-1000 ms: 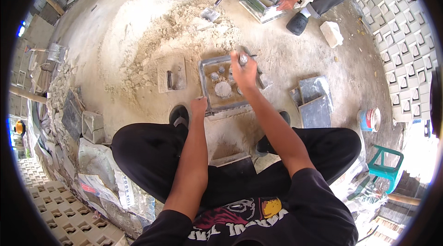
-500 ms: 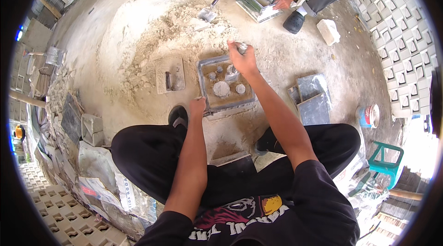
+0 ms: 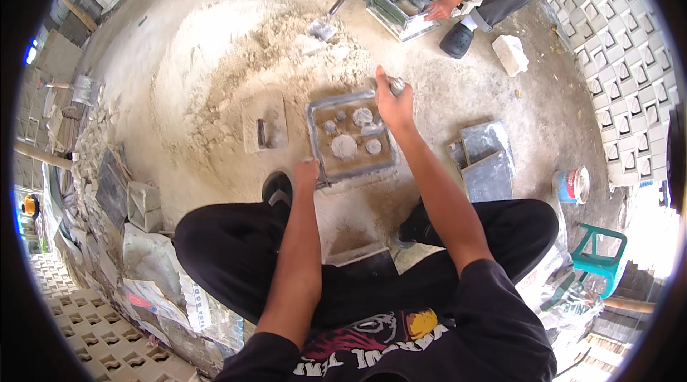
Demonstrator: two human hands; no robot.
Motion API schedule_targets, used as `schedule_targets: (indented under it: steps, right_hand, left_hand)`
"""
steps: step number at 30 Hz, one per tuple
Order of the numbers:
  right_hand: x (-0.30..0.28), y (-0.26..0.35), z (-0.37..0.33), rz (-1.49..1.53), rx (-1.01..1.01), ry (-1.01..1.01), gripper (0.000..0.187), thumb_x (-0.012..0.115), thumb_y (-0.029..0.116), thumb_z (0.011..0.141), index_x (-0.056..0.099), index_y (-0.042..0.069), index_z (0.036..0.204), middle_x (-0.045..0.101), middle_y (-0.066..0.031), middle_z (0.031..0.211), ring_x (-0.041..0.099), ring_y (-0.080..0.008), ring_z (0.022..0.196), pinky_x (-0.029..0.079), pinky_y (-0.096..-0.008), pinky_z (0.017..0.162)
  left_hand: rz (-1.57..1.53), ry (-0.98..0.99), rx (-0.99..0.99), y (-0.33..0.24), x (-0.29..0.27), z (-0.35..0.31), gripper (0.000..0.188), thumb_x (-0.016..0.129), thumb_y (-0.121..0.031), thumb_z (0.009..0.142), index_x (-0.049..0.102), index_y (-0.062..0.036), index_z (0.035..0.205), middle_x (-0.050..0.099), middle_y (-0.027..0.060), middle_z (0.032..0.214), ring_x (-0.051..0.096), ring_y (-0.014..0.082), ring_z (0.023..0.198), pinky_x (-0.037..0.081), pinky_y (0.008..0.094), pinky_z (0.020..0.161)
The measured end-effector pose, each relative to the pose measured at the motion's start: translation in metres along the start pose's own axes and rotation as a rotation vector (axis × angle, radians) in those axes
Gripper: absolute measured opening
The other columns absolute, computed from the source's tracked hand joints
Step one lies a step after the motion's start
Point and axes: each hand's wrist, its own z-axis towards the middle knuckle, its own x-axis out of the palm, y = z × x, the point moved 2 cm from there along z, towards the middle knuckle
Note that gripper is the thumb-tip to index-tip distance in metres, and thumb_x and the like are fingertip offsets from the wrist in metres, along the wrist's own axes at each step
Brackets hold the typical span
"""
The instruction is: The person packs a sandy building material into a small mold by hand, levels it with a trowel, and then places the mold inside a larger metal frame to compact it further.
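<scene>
A rectangular grey metal mould frame (image 3: 356, 173) lies on the floor in front of me, with several round grey pieces in its sandy bed, the largest a pale disc (image 3: 344, 146). My left hand (image 3: 306, 172) is closed at the frame's near left corner, gripping its edge. Over the far right corner, my right hand (image 3: 395, 104) is closed round a hand tool, whose pale handle end (image 3: 396, 85) sticks out above the fist. The tool's lower end is hard to make out. A flat float with a handle (image 3: 263, 124) lies left of the frame.
Beyond is a heap of pale powder (image 3: 229, 38) with a small shovel (image 3: 323, 27). Another person's hand (image 3: 439, 9) rests by a second mould (image 3: 405, 2). Dark plates (image 3: 489, 160), a bucket (image 3: 572, 185) and a green stool (image 3: 600, 257) stand at right.
My right hand has moved slightly right with the tool, uncovering a round piece in the mould's far part. The left hand stays at the near left corner.
</scene>
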Motion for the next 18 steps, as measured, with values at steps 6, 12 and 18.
schedule_targets:
  steps: [6,12,18]
  right_hand:
    - [-0.006,0.002,-0.002,-0.053,-0.085,-0.048,0.039,0.058,0.031,0.091,0.056,0.003,0.063,0.049,0.0016,0.053,0.042,-0.0057,0.052,0.034,-0.028,0.048]
    - [0.003,-0.016,0.007,-0.018,-0.122,-0.053,0.031,0.061,0.019,0.091,0.057,0.006,0.063,0.05,0.0052,0.06,0.041,-0.0036,0.056,0.034,-0.0251,0.048]
    - [0.039,-0.007,-0.026,0.114,-0.315,-0.111,0.035,0.058,0.024,0.092,0.056,0.005,0.063,0.048,0.0043,0.055,0.039,-0.0043,0.053,0.033,-0.027,0.047]
  left_hand:
    - [0.083,0.043,0.07,-0.011,0.01,-0.004,0.032,0.065,-0.026,0.078,0.068,0.0052,0.088,0.065,0.017,0.07,0.065,0.0256,0.062,0.05,0.0374,0.052]
    - [0.098,0.009,0.141,0.0,0.01,0.018,0.034,0.064,-0.027,0.078,0.067,0.0047,0.09,0.066,0.0187,0.072,0.066,0.026,0.065,0.051,0.0379,0.057]
    - [0.165,-0.032,0.158,-0.009,-0.001,-0.007,0.03,0.064,-0.024,0.081,0.068,0.0021,0.095,0.066,0.0137,0.082,0.066,0.0245,0.07,0.053,0.0389,0.054]
